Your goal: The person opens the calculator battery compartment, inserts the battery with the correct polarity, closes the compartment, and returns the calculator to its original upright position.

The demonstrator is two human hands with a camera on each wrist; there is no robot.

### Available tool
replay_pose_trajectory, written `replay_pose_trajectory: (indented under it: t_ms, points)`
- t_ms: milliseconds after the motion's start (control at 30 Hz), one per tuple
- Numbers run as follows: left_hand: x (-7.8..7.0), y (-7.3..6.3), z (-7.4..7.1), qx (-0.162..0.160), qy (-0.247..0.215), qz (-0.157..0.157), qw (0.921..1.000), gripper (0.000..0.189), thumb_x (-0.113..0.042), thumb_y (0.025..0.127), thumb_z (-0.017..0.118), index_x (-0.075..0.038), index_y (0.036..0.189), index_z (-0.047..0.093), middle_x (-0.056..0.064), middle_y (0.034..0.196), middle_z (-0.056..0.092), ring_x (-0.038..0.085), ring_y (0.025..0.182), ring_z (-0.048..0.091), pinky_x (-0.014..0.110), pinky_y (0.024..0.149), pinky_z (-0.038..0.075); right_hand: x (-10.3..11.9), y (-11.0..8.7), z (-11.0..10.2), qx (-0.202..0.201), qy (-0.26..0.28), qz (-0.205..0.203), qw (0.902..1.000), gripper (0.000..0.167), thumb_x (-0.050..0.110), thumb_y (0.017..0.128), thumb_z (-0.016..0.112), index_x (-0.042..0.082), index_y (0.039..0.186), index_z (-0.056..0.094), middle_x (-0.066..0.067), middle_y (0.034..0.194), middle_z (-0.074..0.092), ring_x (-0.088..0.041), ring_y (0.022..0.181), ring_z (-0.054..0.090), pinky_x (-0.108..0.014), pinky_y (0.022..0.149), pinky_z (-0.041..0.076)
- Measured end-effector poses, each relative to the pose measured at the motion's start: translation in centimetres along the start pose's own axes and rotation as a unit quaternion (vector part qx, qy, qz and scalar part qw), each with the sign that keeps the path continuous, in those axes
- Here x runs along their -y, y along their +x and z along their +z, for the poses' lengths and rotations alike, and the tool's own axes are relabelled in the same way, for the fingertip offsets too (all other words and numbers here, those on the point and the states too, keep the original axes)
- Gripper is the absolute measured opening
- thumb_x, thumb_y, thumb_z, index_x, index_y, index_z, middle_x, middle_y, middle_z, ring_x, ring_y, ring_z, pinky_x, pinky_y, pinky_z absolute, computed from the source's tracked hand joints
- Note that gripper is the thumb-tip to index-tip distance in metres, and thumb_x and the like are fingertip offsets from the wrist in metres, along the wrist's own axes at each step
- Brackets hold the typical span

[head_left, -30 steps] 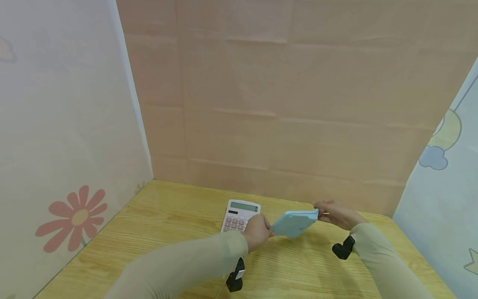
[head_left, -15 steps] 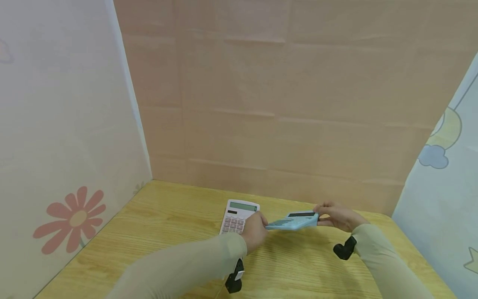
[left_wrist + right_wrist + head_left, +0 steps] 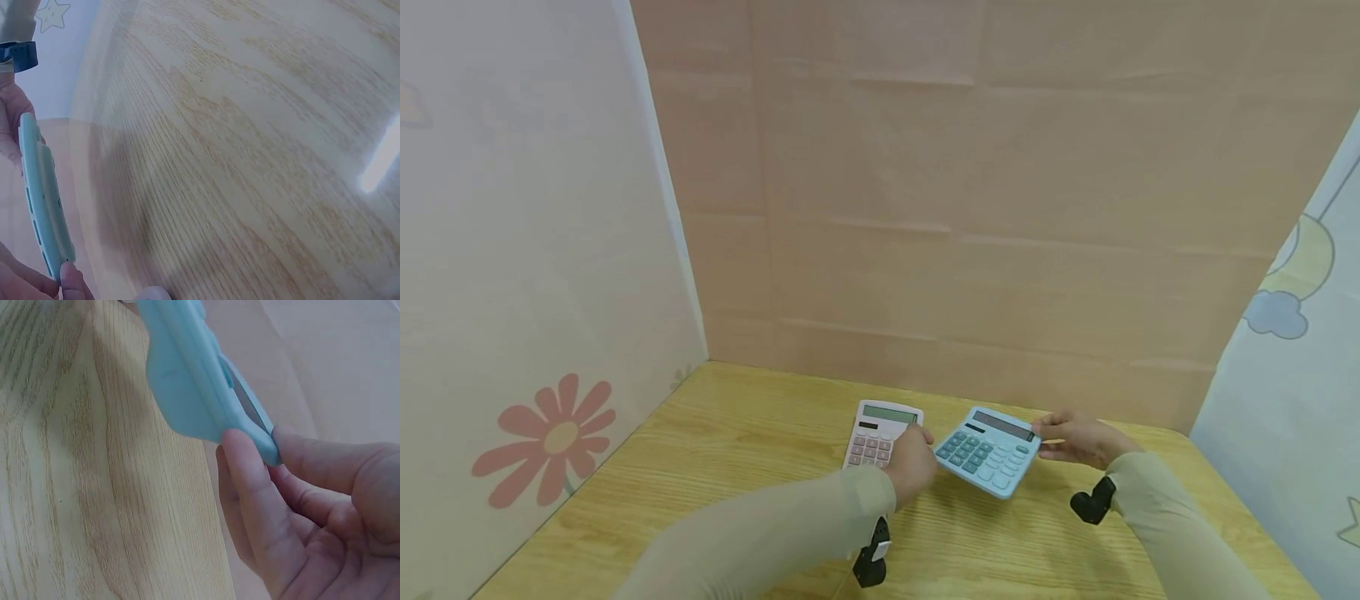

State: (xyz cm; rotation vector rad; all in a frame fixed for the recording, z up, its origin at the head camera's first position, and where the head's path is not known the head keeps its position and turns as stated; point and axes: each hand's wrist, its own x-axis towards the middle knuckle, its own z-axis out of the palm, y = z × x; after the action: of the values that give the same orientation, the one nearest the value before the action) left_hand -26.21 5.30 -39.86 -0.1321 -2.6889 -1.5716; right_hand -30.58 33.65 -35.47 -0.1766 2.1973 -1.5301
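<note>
A light blue calculator (image 3: 987, 451) is held above the table between both hands, its keys and dark display facing up toward the head camera. My left hand (image 3: 913, 465) pinches its left corner; in the left wrist view the thumb and a finger close on the lower end of the blue calculator (image 3: 47, 194). With thumb and fingers my right hand (image 3: 1078, 439) grips the upper right corner, as the right wrist view shows close up. Just left of it, a pink and white calculator (image 3: 880, 429) lies face up on the table, its lower right part hidden behind my left hand.
The wood-grain table (image 3: 760, 433) ends at a brown papered wall (image 3: 955, 250) behind. A pale side wall (image 3: 550, 250) with a red flower stands on the left, another pale wall (image 3: 1300, 400) on the right. Black wrist cameras sit on both sleeves.
The blue calculator has turned over in my hands: first its plain back showed, then it lay nearly edge-on, now its keys face up. Both hands stay almost in place.
</note>
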Motion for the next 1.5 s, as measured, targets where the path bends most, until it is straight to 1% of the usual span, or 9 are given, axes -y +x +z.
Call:
replay_pose_trajectory:
  t_ms: [133,333,467,567,800,967,1233,1367,1500]
  points:
    - [0.0,0.0,-0.1,0.005,-0.001,0.003,1.0,0.017,0.008,0.087,0.049,-0.001,0.099,0.057,0.006,0.081,0.057,0.015,0.069,0.048,0.023,0.056,0.038,0.0,0.1,0.0,-0.004,-0.005,-0.003,1.0,0.037,0.01,0.101,0.049,-0.016,0.126,0.045,-0.008,0.101,0.064,-0.014,0.089,0.065,-0.026,0.079,0.056]
    - [-0.1,-0.3,-0.2,0.038,-0.018,-0.017,0.999,0.012,0.002,0.091,0.055,0.004,0.102,0.061,0.008,0.083,0.061,0.015,0.071,0.053,0.023,0.058,0.041,-0.2,-0.1,0.2,-0.011,-0.001,-0.003,0.9999,0.033,0.008,0.101,0.048,-0.015,0.124,0.046,-0.009,0.101,0.064,-0.015,0.088,0.065,-0.028,0.08,0.056]
    - [0.2,-0.5,0.3,0.058,-0.031,-0.018,0.9977,0.01,0.003,0.091,0.058,0.007,0.097,0.064,0.007,0.077,0.061,0.016,0.069,0.061,0.021,0.056,0.041,-0.4,-0.1,0.3,-0.025,-0.001,0.002,0.9997,0.033,0.008,0.101,0.048,-0.015,0.124,0.046,-0.01,0.101,0.064,-0.015,0.088,0.065,-0.03,0.08,0.056]
    - [0.4,-0.6,0.5,0.07,-0.041,-0.015,0.9966,0.007,0.005,0.089,0.06,0.008,0.093,0.065,0.006,0.075,0.061,0.016,0.068,0.063,0.02,0.055,0.042,-0.7,0.0,0.1,-0.032,-0.005,0.005,0.9995,0.032,0.009,0.101,0.049,-0.015,0.123,0.048,-0.009,0.1,0.066,-0.016,0.088,0.066,-0.031,0.081,0.056]
    - [0.4,-1.0,0.6,0.096,-0.074,-0.031,0.9921,0.005,0.008,0.087,0.062,0.008,0.091,0.064,0.006,0.077,0.059,0.016,0.071,0.066,0.025,0.063,0.054,-1.0,0.1,0.2,-0.039,0.006,-0.001,0.9992,0.03,0.009,0.1,0.05,-0.013,0.12,0.052,-0.007,0.097,0.068,-0.015,0.089,0.066,-0.03,0.083,0.056]
    - [0.4,-1.2,0.6,0.097,-0.086,-0.045,0.9906,0.007,0.007,0.088,0.061,0.008,0.094,0.064,0.006,0.078,0.059,0.015,0.07,0.065,0.026,0.065,0.055,-1.0,0.4,0.5,-0.058,0.016,-0.009,0.9981,0.03,0.008,0.1,0.05,-0.014,0.121,0.051,-0.007,0.099,0.066,-0.015,0.09,0.065,-0.032,0.085,0.055]
    - [0.3,-1.4,0.4,0.089,-0.091,-0.051,0.9905,0.014,0.008,0.089,0.057,0.01,0.102,0.063,0.007,0.082,0.058,0.018,0.072,0.066,0.027,0.066,0.055,-1.1,1.0,1.3,-0.094,0.03,-0.009,0.9951,0.039,0.003,0.1,0.048,-0.021,0.129,0.039,-0.007,0.097,0.066,-0.013,0.084,0.066,-0.031,0.084,0.055]
    - [0.6,-1.4,0.4,0.088,-0.078,-0.052,0.9917,0.013,0.007,0.089,0.058,0.009,0.101,0.062,0.007,0.084,0.058,0.017,0.072,0.065,0.025,0.065,0.054,-1.2,1.4,1.6,-0.097,0.046,-0.013,0.9941,0.041,0.001,0.1,0.045,-0.022,0.133,0.036,-0.008,0.098,0.067,-0.012,0.084,0.066,-0.029,0.083,0.056]
    - [1.1,-1.3,0.7,0.086,-0.06,-0.057,0.9928,0.012,0.005,0.089,0.057,0.008,0.101,0.061,0.008,0.086,0.058,0.014,0.071,0.064,0.023,0.063,0.052,-1.4,1.8,2.0,-0.1,0.047,-0.011,0.9939,0.043,0.002,0.101,0.042,-0.022,0.136,0.032,-0.011,0.104,0.066,-0.012,0.087,0.066,-0.03,0.085,0.055]
